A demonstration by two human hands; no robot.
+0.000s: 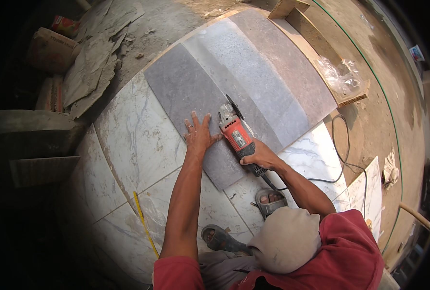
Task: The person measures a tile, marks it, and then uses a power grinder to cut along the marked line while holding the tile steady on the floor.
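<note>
My left hand [200, 136] lies with fingers spread on a dark grey tile [176, 79], pressing it from above. In my right hand [263, 155] is a red and black angle grinder [236, 135], gripped around the rear of its body. Its thin dark cutting disc [234, 107] stands nearly edge-on by the long right edge of the grey tile; whether it touches is hard to see. Alongside, a paler grey tile [253, 63] carries a band of light dust. Farther right lies a brownish-grey tile surface [287, 63].
White marbled tiles [137, 125] lie underneath and to the left. The grinder's black cord [338, 154] loops off right. A yellow measuring tape [145, 224] lies at lower left. Cardboard pieces [316, 36] with plastic wrap [340, 77] and a green hose [369, 63] are at right; broken slabs [91, 67] and boxes [53, 50] at left.
</note>
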